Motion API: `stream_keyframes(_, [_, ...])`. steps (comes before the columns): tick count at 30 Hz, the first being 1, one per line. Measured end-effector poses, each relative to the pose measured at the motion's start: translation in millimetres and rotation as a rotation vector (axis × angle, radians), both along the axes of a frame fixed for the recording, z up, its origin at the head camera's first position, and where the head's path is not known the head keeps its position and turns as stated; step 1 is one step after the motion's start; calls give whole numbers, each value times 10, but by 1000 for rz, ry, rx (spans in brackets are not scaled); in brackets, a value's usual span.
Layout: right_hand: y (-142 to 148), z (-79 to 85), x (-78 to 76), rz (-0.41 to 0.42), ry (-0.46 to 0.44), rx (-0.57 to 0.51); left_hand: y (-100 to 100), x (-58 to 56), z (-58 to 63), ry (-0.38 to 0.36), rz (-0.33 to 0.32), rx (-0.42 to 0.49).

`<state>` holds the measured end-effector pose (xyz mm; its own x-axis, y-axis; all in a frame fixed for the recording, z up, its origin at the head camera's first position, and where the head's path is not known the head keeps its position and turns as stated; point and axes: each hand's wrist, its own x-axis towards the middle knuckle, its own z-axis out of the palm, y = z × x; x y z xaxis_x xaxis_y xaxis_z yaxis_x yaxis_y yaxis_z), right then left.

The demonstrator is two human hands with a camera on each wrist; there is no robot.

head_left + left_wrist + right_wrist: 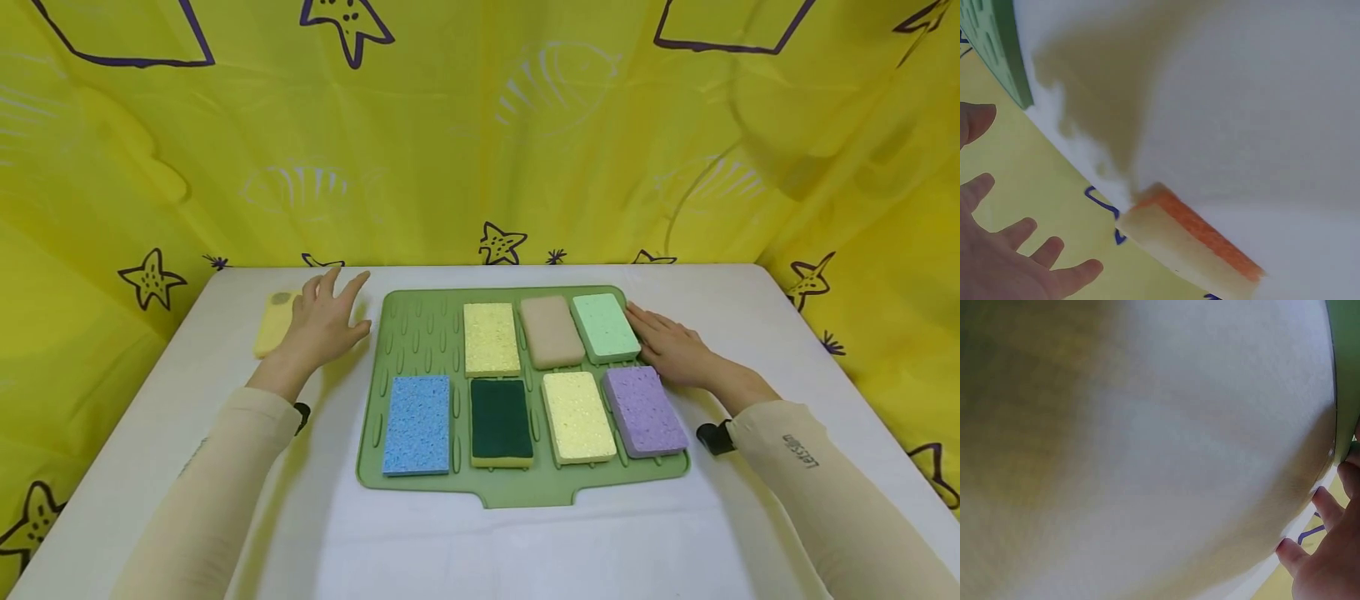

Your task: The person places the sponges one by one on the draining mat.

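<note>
My left hand [324, 321] hovers over the table left of a green ridged mat [420, 333], fingers spread and holding nothing. Nearest to it lies a pale yellow sponge [274, 325], partly hidden by the hand; the left wrist view shows this sponge [1191, 240] with an orange layer. My right hand [678, 354] rests at the mat's right edge, fingers extended, close beside a mint green sponge [606, 327] and a purple sponge [645, 412]. In the right wrist view the fingertips of that hand [1329, 562] touch down near the green mat [1346, 369].
Also on the mat lie a blue sponge [417, 425], a dark green-topped sponge [501, 421], two yellow sponges, one behind [491, 340] and one in front [577, 417], and a beige sponge [552, 332]. A yellow patterned curtain [450, 167] hangs behind the white table [420, 542].
</note>
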<state>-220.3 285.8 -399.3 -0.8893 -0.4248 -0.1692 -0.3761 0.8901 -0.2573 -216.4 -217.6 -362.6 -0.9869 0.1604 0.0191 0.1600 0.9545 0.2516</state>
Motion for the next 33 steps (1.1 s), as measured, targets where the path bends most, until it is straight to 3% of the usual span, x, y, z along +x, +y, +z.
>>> stream_keyframes(14, [-2,-12,-8,1,6,-3,-314,-25,-94,-77,103,-39])
stream_keyframes(26, [-3,-9,5,3,8,-12,-447,-35,-184,-165,181,-38])
stream_keyframes(33, [3,-2,18,6,10,-2,-492,-40,-208,-238,191,-29])
